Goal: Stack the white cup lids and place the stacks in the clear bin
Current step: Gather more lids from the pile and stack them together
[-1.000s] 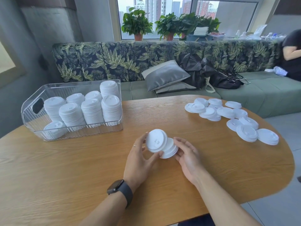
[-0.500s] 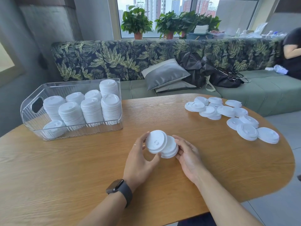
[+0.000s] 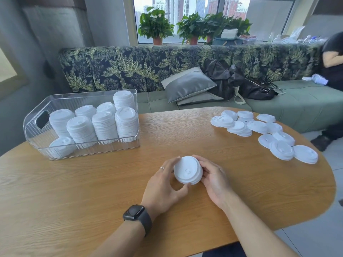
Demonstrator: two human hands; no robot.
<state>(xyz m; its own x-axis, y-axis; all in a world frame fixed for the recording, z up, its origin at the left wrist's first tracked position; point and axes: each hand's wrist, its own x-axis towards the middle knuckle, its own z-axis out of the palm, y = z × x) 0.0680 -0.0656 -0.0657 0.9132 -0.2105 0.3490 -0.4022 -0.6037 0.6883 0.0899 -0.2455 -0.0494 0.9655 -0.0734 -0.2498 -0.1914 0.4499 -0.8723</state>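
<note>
A short stack of white cup lids [image 3: 187,170] is held between both hands just above the wooden table [image 3: 92,182]. My left hand [image 3: 163,186], with a ring and a black watch, grips its left side. My right hand [image 3: 213,178] cups its right side. The clear bin [image 3: 42,138] stands at the table's far left and holds several tall lid stacks [image 3: 105,125]. Several loose white lids [image 3: 258,127] lie scattered on the table's right side.
Beyond the table runs a green sofa [image 3: 289,106] with a leaf-print back, grey cushions [image 3: 187,86] and black bags [image 3: 239,82]. A person in black [image 3: 332,62] sits at the far right. The table's rounded right edge drops off to a tiled floor.
The top lid, tilted and offset to the left before, now sits squarely on the stack. Both hands have closed in around the stack.
</note>
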